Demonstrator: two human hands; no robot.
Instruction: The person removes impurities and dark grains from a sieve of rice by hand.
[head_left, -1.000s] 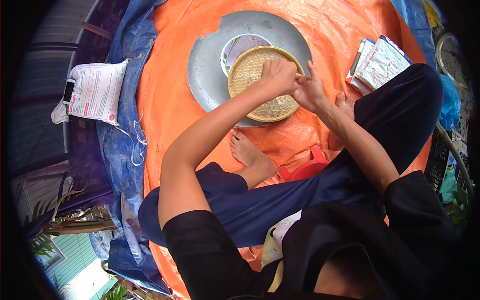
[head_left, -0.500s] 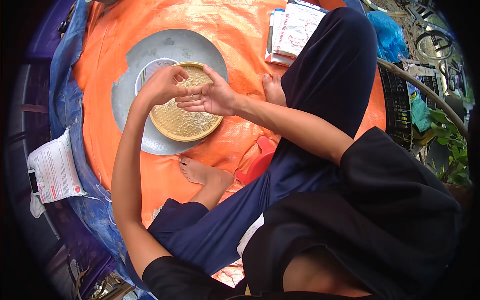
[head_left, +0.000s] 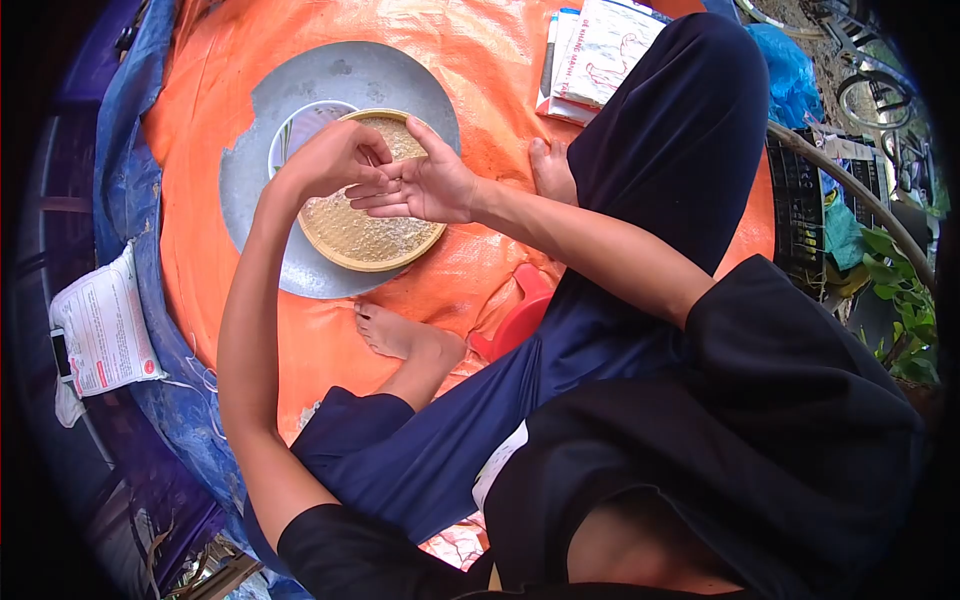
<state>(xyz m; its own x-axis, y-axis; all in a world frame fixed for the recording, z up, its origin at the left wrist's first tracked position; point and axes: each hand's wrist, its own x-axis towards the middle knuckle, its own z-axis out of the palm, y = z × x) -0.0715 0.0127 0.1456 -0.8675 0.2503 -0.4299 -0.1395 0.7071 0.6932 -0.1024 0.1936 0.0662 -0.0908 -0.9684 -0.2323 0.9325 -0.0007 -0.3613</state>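
Observation:
A round yellow sieve-like tray point(head_left: 375, 240) holds a layer of pale, grain-like bits. It overlaps a white bowl point(head_left: 305, 125) with a leafy pattern, and both rest on a large round grey metal tray point(head_left: 350, 70). Above the yellow tray, my right hand point(head_left: 430, 180) is open, palm up, fingers stretched to the left and thumb raised. My left hand point(head_left: 340, 162) is bent over from the left with its fingers curled together in a pinch, the tips at the right hand's fingers. Anything small between those fingertips is too small to make out.
An orange tarp point(head_left: 220, 60) lies beneath everything. A red plastic object point(head_left: 525, 310) is beside my leg. Folded printed bags point(head_left: 600, 55) lie at the top, a white printed packet point(head_left: 105, 325) at the left, and a black crate point(head_left: 795, 210) stands at the right.
My left fingers have curled in closer against the right hand's fingers. My right hand stays palm up. The whole view has shifted slightly, with the trays sitting a little higher.

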